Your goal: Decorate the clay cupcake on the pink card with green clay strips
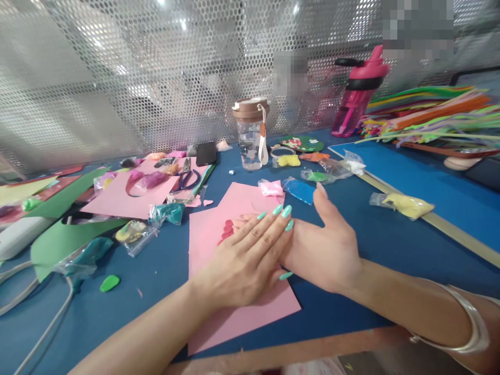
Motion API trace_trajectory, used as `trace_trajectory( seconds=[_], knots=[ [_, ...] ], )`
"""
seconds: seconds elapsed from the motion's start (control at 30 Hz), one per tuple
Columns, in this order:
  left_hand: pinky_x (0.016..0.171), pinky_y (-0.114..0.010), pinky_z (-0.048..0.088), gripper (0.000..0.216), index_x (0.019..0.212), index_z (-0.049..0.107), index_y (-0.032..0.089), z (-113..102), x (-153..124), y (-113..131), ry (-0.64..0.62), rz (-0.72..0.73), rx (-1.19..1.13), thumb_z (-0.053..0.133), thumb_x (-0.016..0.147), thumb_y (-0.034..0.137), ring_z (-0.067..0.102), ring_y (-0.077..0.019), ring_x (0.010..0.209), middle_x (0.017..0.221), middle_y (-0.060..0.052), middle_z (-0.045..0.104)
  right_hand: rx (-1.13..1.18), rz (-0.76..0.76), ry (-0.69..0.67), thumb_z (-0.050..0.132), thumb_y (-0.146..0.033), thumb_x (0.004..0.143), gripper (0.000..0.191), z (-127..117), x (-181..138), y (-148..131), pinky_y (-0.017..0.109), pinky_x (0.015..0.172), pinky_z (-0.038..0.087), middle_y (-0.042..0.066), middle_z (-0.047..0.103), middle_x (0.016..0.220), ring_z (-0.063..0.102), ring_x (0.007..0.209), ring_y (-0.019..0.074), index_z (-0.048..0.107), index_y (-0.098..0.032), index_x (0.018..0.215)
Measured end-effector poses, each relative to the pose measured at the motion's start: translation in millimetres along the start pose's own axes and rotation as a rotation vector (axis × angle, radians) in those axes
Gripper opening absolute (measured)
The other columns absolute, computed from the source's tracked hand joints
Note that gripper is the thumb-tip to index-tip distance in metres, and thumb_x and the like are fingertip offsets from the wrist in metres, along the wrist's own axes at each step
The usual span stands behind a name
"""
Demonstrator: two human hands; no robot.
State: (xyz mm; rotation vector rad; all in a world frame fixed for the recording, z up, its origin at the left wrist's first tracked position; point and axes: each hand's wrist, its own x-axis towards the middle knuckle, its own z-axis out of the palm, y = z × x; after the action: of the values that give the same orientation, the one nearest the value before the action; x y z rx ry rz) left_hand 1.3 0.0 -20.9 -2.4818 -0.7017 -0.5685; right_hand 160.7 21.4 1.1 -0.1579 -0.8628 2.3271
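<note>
My left hand (244,265) lies flat, palm down, across the palm and fingers of my right hand (322,250). The right palm faces up, its fingers stretched out beneath the left and its thumb spread away. Whatever may be between the two palms is hidden. Both hands are over a pink sheet of paper (238,330) on the blue table. Just past my left fingers, a small cluster of red rounded pieces (226,229) sits on the sheet. Beyond the hands are a packet of pink clay (271,188) and a blue packet (299,190).
Left are cut papers, clay packets, scissors (187,176), a green clay blob (110,283) and a white cable (50,323). A lidded cup (250,138) and pink bottle (353,99) stand by the mesh panel (156,67). Pipe cleaners (437,117) and yellow clay (408,205) are right.
</note>
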Motion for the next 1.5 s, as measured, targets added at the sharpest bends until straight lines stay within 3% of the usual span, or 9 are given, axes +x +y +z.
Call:
trace_trajectory(
  seconds=[0.13,0.23,0.43,0.63,0.83,1.03,1.27,1.4,1.5],
  knots=[
    [0.102,-0.046,0.038,0.050,0.127,0.037,-0.006,-5,-2,-2,0.016,-0.049,0.034,0.036,0.089,0.025,0.032,-0.0339,0.129,0.131,-0.026,0.044,-0.044,0.013,-0.001,0.027,-0.072,0.079,0.079,-1,-3,-4,0.043,0.108,0.020,0.017,0.057,0.117,0.042,0.123,0.0265,0.054,-0.008,0.116],
    [0.105,-0.044,0.035,0.047,0.125,0.040,-0.005,-9,-1,3,0.020,0.036,-0.046,0.037,0.088,0.023,0.032,-0.0320,0.130,0.131,-0.023,0.046,-0.009,-0.007,0.048,0.031,-0.076,0.075,0.087,-1,-8,-11,0.042,0.110,0.017,0.019,0.056,0.119,0.042,0.123,0.0280,0.053,-0.004,0.116],
    [0.108,-0.040,0.033,0.051,0.128,0.040,-0.001,-7,-1,5,0.016,0.049,-0.057,0.033,0.092,0.034,0.030,-0.0286,0.132,0.133,-0.018,0.045,0.054,0.102,0.019,0.030,-0.077,0.074,0.087,1,-7,-2,0.042,0.110,0.016,0.019,0.054,0.123,0.041,0.124,0.0271,0.053,-0.005,0.117],
    [0.105,-0.042,0.036,0.048,0.123,0.045,-0.003,-12,-3,5,0.040,0.039,-0.053,0.038,0.090,0.031,0.033,-0.0305,0.130,0.129,-0.021,0.049,0.069,-0.019,0.059,0.020,-0.078,0.074,0.093,0,-7,-11,0.039,0.110,0.018,0.020,0.049,0.128,0.038,0.126,0.0263,0.050,-0.002,0.120],
    [0.105,-0.038,0.036,0.049,0.126,0.043,0.002,-6,-2,6,0.033,0.026,-0.074,0.038,0.089,0.034,0.034,-0.0259,0.130,0.132,-0.015,0.047,0.042,0.119,0.010,0.020,-0.075,0.078,0.086,-1,-3,0,0.041,0.109,0.018,0.018,0.051,0.125,0.039,0.125,0.0257,0.049,-0.007,0.120],
    [0.105,-0.042,0.035,0.047,0.125,0.043,-0.002,-5,-3,3,0.073,0.003,-0.005,0.041,0.087,0.026,0.030,-0.0290,0.132,0.128,-0.019,0.050,0.027,0.018,0.048,0.021,-0.081,0.071,0.093,2,-4,-8,0.043,0.107,0.020,0.020,0.050,0.125,0.038,0.125,0.0282,0.049,-0.006,0.120],
    [0.110,-0.038,0.029,0.048,0.128,0.042,0.005,-1,4,10,0.036,0.023,-0.063,0.037,0.089,0.033,0.031,-0.0230,0.132,0.136,-0.011,0.044,0.074,0.180,0.091,0.019,-0.077,0.076,0.089,1,-4,1,0.040,0.106,0.022,0.019,0.052,0.122,0.042,0.123,0.0254,0.045,-0.007,0.123],
    [0.104,-0.043,0.035,0.053,0.127,0.039,-0.003,-2,-1,-1,0.063,-0.047,-0.038,0.035,0.089,0.034,0.035,-0.0287,0.129,0.130,-0.020,0.048,0.063,0.101,0.022,0.021,-0.081,0.072,0.092,3,-2,-2,0.043,0.103,0.026,0.018,0.052,0.122,0.042,0.122,0.0269,0.042,-0.009,0.126],
    [0.105,-0.043,0.034,0.050,0.127,0.040,-0.002,-2,-1,0,0.063,-0.003,-0.070,0.039,0.087,0.029,0.033,-0.0283,0.130,0.131,-0.019,0.048,0.089,0.053,0.098,0.022,-0.079,0.074,0.093,4,-3,-9,0.043,0.105,0.025,0.019,0.050,0.125,0.044,0.121,0.0265,0.033,-0.008,0.133]
  ],
)
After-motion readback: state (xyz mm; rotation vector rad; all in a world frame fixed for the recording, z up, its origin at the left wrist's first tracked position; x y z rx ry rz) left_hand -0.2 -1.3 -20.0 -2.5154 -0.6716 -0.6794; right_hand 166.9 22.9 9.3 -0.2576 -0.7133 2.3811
